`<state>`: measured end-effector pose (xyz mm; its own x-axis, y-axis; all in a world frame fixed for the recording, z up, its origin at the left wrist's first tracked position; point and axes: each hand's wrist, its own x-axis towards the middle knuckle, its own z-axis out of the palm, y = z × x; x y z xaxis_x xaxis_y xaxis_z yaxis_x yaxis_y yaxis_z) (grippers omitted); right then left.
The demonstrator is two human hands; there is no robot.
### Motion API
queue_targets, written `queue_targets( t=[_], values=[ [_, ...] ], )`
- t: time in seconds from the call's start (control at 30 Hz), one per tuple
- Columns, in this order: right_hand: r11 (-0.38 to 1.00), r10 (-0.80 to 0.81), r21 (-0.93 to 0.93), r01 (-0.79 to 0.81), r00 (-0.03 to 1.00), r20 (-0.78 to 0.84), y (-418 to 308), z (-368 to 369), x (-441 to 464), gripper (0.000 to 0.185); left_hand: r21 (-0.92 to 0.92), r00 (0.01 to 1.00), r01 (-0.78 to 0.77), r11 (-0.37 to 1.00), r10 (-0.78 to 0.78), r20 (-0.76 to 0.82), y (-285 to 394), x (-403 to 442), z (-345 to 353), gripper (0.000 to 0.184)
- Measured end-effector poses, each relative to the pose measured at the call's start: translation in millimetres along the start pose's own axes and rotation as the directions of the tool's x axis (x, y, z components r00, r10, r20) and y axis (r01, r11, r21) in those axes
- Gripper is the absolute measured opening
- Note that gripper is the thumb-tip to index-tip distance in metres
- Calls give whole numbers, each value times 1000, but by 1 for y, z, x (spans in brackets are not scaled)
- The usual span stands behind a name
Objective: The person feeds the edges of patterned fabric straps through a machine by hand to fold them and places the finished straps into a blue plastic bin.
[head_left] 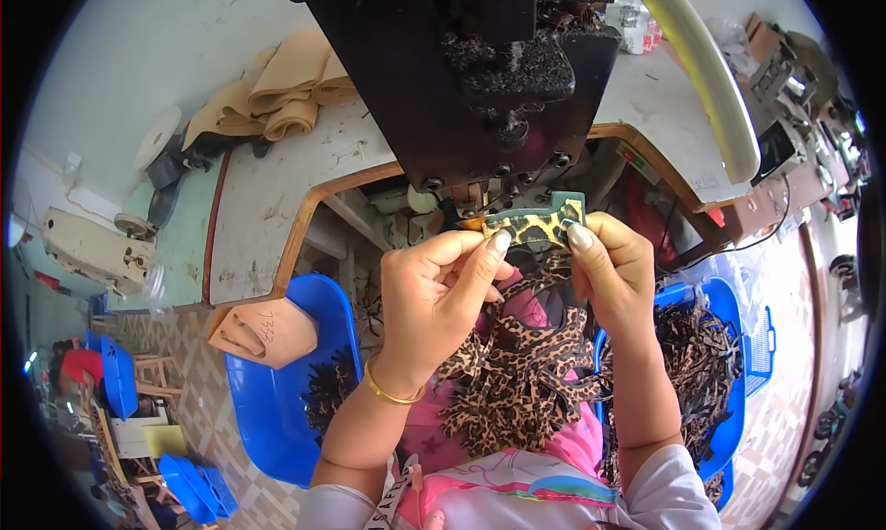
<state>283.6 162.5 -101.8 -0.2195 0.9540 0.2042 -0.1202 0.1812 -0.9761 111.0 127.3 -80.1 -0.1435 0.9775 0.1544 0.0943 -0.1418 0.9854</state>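
Between both hands a small leopard-print piece (537, 225) with a dark green edge is stretched out in front of the black machine (480, 96). My left hand (448, 285) pinches its left end between thumb and forefinger. At its right end my right hand (614, 262) grips it the same way, thumb on top. A pile of leopard-print strips (517, 373) lies on the lap below the hands. The machine's lower parts are partly hidden behind the piece.
A blue basin (268, 410) with a paper piece (268, 333) and dark strips stands at left. Another blue basin (729, 428) at right holds more strips. The worktable (268, 198) curves around the machine. Brown material (295, 83) lies on it. A person in red is far left.
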Motion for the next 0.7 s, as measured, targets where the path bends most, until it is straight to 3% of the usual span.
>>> queue_targets(
  t=[0.3, 0.5, 0.7],
  values=[
    [997, 62, 41, -63, 998, 33, 3, -2, 9, 24, -27, 997, -8, 1000, 6, -75, 4, 3, 4, 25],
    [989, 80, 122, -82, 996, 26, -3, 3, 9, 16, -37, 996, -30, 999, 26, -91, 1, 2, 0, 25],
    [996, 16, 90, -22, 998, 67, 0, 10, 19, 14, -16, 974, -110, 994, 105, -203, -6, -4, -4, 24]
  ],
)
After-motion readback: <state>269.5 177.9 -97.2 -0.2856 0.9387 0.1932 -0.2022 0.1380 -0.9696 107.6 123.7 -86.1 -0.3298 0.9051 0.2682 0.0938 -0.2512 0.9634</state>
